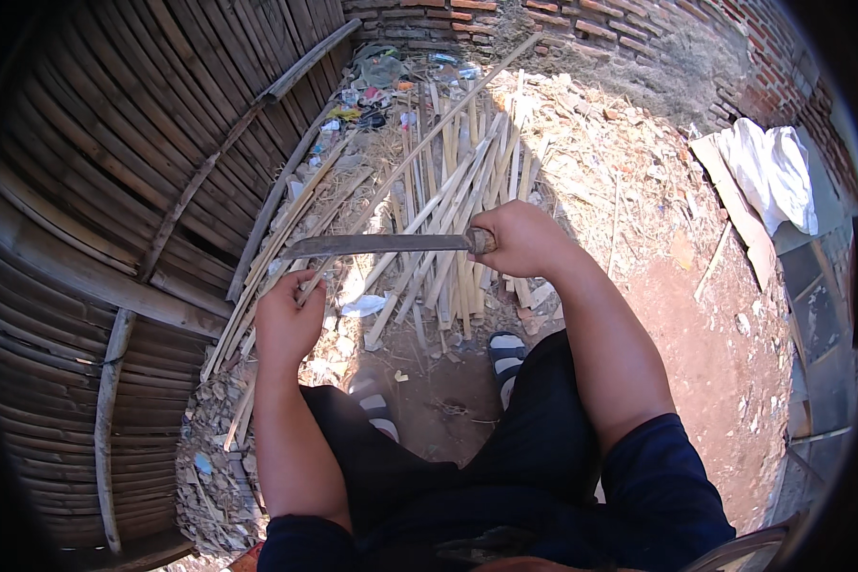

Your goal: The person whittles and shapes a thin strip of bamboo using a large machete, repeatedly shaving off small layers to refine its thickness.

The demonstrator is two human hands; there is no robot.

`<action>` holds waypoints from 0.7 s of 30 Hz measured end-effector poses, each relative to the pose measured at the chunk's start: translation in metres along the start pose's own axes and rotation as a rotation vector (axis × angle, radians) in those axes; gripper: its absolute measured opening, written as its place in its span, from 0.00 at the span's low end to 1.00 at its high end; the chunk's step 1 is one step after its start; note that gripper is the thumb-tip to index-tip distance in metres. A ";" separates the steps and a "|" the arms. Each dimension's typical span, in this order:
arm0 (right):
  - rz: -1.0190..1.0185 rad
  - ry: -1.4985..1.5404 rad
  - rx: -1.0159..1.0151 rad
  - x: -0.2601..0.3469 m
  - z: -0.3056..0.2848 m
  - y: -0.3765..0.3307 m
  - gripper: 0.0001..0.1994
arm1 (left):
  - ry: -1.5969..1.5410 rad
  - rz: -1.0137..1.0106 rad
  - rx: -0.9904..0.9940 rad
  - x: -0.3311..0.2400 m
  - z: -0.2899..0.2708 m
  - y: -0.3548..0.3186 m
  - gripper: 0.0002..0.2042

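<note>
A loose heap of pale slats (448, 205) fills the middle, fanning from the far side to just before the sandals (508, 360). Beyond it at far left lies rubbish (381, 71); near left, stony rubble (214, 477). At far right a white sack (767, 172) drapes beside a brown board (734, 205).

The wooden wall (153, 105) closes the left side, with more slats along its foot, close to the left hand (291, 319). A brick wall (601, 29) bounds the far side. Bare ground (701, 362) opens to the right, and a smaller patch lies between the feet.

The right hand (524, 238) is clenched round the knife (381, 244) by its handle, above the heap; the long, dark, straight blade points left. The left fingers grasp the near end of a thin, pale strip (491, 82) slanting toward far right. The blade crosses it in view; whether they touch, I cannot tell
</note>
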State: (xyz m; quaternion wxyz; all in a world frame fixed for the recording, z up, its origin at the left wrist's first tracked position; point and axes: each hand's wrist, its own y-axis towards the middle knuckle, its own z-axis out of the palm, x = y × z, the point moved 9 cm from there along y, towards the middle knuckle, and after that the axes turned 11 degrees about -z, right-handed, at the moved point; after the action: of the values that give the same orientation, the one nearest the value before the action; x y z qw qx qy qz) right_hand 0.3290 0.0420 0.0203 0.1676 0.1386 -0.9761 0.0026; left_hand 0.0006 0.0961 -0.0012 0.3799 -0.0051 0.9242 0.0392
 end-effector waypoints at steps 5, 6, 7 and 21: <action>-0.049 0.031 -0.128 -0.006 -0.006 0.000 0.15 | 0.036 -0.009 0.012 0.000 -0.004 -0.001 0.19; -0.002 0.087 -0.154 -0.016 -0.011 -0.001 0.15 | -0.014 -0.017 0.021 0.003 -0.005 -0.001 0.18; 0.043 0.139 -0.180 -0.027 -0.017 -0.002 0.15 | -0.067 -0.025 0.027 0.006 -0.006 0.000 0.18; -0.051 -0.033 -0.014 0.012 0.003 0.004 0.15 | 0.146 -0.041 0.069 -0.007 -0.002 0.000 0.19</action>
State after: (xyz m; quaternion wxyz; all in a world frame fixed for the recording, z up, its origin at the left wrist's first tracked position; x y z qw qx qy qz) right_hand 0.3161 0.0426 0.0214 0.1526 0.1623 -0.9748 -0.0108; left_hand 0.0038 0.0955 0.0053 0.3123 -0.0136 0.9499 -0.0010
